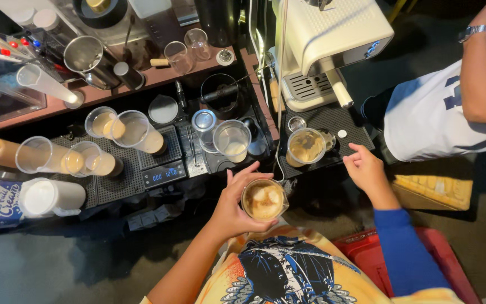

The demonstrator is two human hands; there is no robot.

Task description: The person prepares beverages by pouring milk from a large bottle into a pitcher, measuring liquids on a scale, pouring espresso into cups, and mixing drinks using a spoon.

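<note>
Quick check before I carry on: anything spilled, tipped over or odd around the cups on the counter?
No spill shows. The left hand holds a glass of coffee upright; the right hand rests by the black mat. On the left, several clear plastic cups look tipped on their sides on the grid mat, though this angle could mislead.

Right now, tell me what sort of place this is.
Probably a small coffee bar or drinks stall: a cream espresso machine, a digital scale, many plastic cups; the left hand holds a foamy coffee cup.
</note>
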